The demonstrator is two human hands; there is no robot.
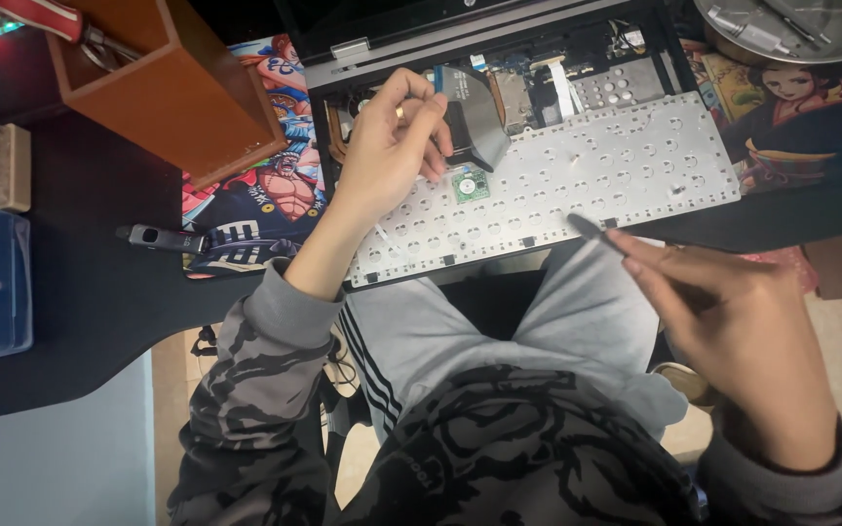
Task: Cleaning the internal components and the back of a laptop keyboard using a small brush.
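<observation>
At the centre top of the frame, an opened laptop (538,88) lies on a black table (90,292), its flipped keyboard plate (577,175) showing a pale, dotted underside. The left hand (392,146) rests over the exposed inner parts, fingers curled and pinched on something small that cannot be made out, just beside a small green circuit board (471,184). The right hand (733,331), lower right, is closed around a thin dark tool (596,234) whose tip hovers at the plate's near edge. A brown wooden box (177,88) stands upper left; a metal bowl (791,29) sits upper right.
</observation>
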